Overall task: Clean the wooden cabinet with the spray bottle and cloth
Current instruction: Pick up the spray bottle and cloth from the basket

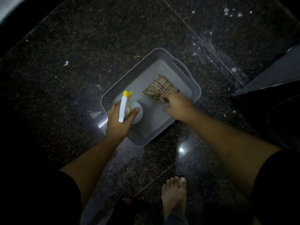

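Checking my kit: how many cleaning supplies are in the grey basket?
2. The spray bottle is at the basket's left end, gripped by the left hand; the checked cloth lies to the right, pinched by the right hand. Nothing else shows inside.

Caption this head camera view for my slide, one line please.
Left hand grips the spray bottle while right hand pinches the checked cloth in a grey basket.

Grey perforated basket (194, 88) on dark speckled floor (97, 46); white scrap (65, 63) apart.

Black short sleeves (40, 192), bare forearms (227, 133), bare foot (174, 197)
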Tool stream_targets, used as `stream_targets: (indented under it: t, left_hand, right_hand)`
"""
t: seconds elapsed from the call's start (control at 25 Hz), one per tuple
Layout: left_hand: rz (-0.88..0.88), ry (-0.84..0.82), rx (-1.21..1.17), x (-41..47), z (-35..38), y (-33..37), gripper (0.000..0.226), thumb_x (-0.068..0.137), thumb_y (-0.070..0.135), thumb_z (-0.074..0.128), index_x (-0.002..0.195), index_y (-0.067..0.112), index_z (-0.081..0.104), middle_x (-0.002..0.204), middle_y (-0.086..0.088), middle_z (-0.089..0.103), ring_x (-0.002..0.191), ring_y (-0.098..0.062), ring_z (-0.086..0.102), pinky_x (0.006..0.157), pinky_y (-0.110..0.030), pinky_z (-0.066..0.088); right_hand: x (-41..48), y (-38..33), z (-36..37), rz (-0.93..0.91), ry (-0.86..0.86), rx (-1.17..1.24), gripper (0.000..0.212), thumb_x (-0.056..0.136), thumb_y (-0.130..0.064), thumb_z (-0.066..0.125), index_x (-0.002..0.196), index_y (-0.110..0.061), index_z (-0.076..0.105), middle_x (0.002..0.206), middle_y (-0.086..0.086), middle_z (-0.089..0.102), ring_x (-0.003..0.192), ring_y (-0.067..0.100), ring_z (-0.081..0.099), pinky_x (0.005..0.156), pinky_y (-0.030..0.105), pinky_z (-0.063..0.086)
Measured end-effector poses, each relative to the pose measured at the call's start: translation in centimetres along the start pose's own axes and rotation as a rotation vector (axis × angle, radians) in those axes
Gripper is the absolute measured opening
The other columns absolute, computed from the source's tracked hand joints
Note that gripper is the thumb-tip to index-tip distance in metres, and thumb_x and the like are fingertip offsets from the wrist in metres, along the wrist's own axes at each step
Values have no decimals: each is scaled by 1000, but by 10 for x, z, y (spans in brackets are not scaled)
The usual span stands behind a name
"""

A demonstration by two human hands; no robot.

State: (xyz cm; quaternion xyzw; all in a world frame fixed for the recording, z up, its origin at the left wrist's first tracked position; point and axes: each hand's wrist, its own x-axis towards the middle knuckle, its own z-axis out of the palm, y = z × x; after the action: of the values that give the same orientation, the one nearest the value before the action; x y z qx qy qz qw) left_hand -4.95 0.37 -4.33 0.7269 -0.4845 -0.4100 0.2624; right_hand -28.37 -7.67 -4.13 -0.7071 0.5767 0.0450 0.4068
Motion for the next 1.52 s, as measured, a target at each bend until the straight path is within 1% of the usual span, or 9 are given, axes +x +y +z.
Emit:
stream_targets:
  t: [0.2, 0.4, 0.6, 0.72, 0.88, 0.96, 1.12, 1.32, 1.52]
  left_hand:
    - [-89, -8, -20, 1, 3, -9, 86, 71, 81, 71, 144, 40, 51, 145, 4, 55, 127, -12, 59, 102, -51, 55]
    - [-37, -6, -62, 2, 3, -10, 59, 78, 67, 76, 132, 56, 54, 140, 4, 61, 125, -15, 62, 98, -49, 58]
    - [-7, 14, -88, 1, 5, -9, 46, 80, 62, 76, 122, 58, 59, 134, 5, 65, 126, -18, 61, 94, -52, 59]
    - [-31, 22, -64, 1, 7, -9, 50, 80, 61, 75, 124, 42, 64, 133, 8, 66, 123, -16, 62, 92, -49, 60]
    - [-12, 82, -26, 5, 7, -1, 34, 82, 48, 81, 113, 45, 68, 122, 10, 71, 115, -7, 66, 91, -40, 58]
    - [-54, 130, -35, 8, 8, 7, 26, 83, 40, 85, 106, 38, 73, 111, 14, 73, 105, 6, 66, 93, -37, 57]
    - [-71, 118, -52, 5, 11, 35, 21, 83, 39, 86, 97, 26, 79, 105, 15, 75, 95, 14, 66, 90, -29, 55]
    - [-13, 43, -48, -16, 14, 100, 19, 83, 46, 84, 86, 29, 77, 86, 8, 76, 80, 8, 68, 77, -34, 58]
    - [145, -107, -66, -45, 15, 166, 22, 87, 41, 81, 73, 26, 76, 75, -7, 75, 74, -12, 69, 74, -46, 57]
  right_hand:
    - [-10, 8, -3, 42, -106, -40, 34, 94, -20, 68, 127, -15, 69, 130, 9, 64, 113, 30, 63, 97, 39, 55]
    - [6, 9, 13, 128, 268, 57, 24, 95, -11, 60, 118, -11, 65, 122, 14, 61, 114, 32, 58, 99, 43, 50]
    - [28, 8, 10, 265, 182, -77, 50, 87, -18, 74, 131, -10, 51, 133, 16, 57, 126, 35, 52, 104, 45, 47]
    - [30, 10, 16, 329, 126, -78, 39, 84, -23, 75, 119, -10, 63, 119, 14, 68, 112, 34, 63, 95, 40, 53]
    - [16, 1, 15, 286, 170, 493, 12, 81, -26, 72, 82, -15, 68, 82, 1, 73, 81, 20, 68, 76, 33, 58]
    - [3, -5, 4, 227, 243, 753, 24, 82, -20, 71, 68, -19, 52, 68, -3, 60, 66, 13, 57, 65, 30, 48]
    - [-35, -16, -26, 225, 319, 1240, 17, 86, -3, 68, 78, -15, 58, 71, 1, 64, 67, 11, 62, 64, 26, 50]
    - [-93, -17, -65, 285, 293, 1711, 41, 88, -9, 70, 127, 2, 66, 122, 26, 70, 107, 39, 69, 93, 57, 56]
    - [-170, -20, -107, 281, 361, 1996, 41, 91, -15, 65, 128, 1, 66, 115, 17, 72, 101, 29, 71, 98, 45, 55]
